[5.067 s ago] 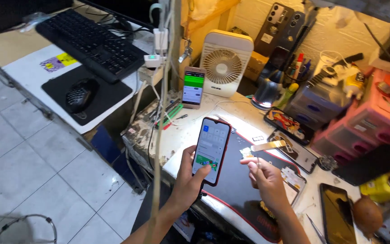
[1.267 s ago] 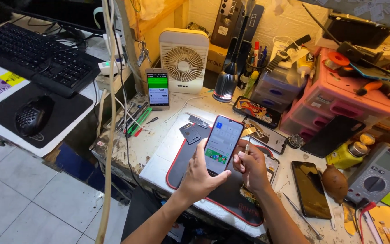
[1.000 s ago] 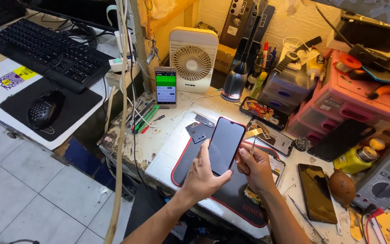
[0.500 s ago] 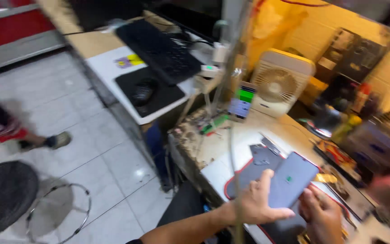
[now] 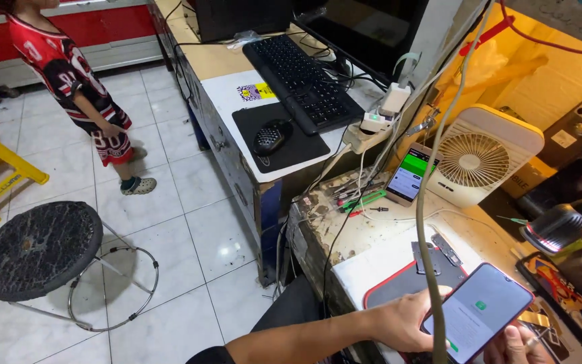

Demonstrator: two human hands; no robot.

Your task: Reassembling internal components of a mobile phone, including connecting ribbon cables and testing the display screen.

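Gripping a lit smartphone (image 5: 477, 312), left hand (image 5: 405, 322); right hand (image 5: 514, 344) mostly cropped, grip unreadable.

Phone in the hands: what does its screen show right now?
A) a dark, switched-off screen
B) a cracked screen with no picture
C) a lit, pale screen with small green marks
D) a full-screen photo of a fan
C: the phone, held by the left hand with the right hand at its lower edge, shows a lit pale screen with small green marks.
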